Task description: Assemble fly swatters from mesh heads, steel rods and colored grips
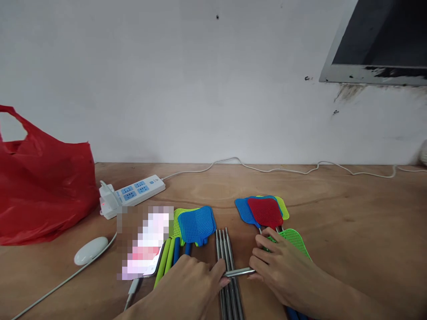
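My left hand (pixel 196 280) pinches one end of a short metal rod (pixel 238 272) between thumb and fingers. The rod's other end runs into my right hand (pixel 275 262), whose fingers are curled round it. Beneath the rod lie several parallel metal rods (pixel 230 293), side by side on the table. A green fly swatter head (pixel 295 240) shows behind my right hand; whether that hand touches it I cannot tell. Left of the rods are blue fly swatter heads (pixel 196 222) over yellow-green ones, with green handles (pixel 166 258) and a blue handle (pixel 176 250) near my left hand.
Fly swatters with a red head (pixel 266 211), blue and yellow ones overlap beyond my right hand. At left are a blurred, lit phone (pixel 147 249) on a cable, a white mouse (pixel 90 250), a power strip (pixel 140 191) and a red plastic bag (pixel 43 191). A wall rises behind.
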A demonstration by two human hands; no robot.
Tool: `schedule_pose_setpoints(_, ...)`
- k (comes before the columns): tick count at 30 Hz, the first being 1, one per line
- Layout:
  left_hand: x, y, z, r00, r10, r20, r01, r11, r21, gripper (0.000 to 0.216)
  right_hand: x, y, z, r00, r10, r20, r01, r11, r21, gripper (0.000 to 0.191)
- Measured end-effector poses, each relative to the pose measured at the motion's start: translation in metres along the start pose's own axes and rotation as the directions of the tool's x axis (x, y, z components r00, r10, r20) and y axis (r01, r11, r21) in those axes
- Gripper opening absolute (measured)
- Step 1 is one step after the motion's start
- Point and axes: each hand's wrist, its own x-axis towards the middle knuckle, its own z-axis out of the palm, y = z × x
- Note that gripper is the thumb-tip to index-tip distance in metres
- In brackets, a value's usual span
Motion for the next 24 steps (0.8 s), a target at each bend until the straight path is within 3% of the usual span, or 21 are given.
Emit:
schedule_pose_setpoints(11,-0.004,0.001,0.016,0.996,-0.092,0.021,0.092,0.996,-0.013,0.046,-0.006,0.006,-0.017,1.000,0.023,0.012,-0.025,0.979,0.203,0.014)
schedule_pose_setpoints(19,-0.011,0.001,-0.010,0.997,-0.070,0.030,0.073,0.988,-0.139,0.043,-0.017,0.012,-0.028,0.996,0.076,0.053,-0.088,0.957,0.277,0.017)
schedule_pose_setpoints(24,-0.012,0.001,-0.015,0.994,-0.097,0.044,0.105,0.967,-0.231,0.044,-0.021,0.013,-0.030,0.993,0.096,0.075,-0.114,0.948,0.298,0.021)
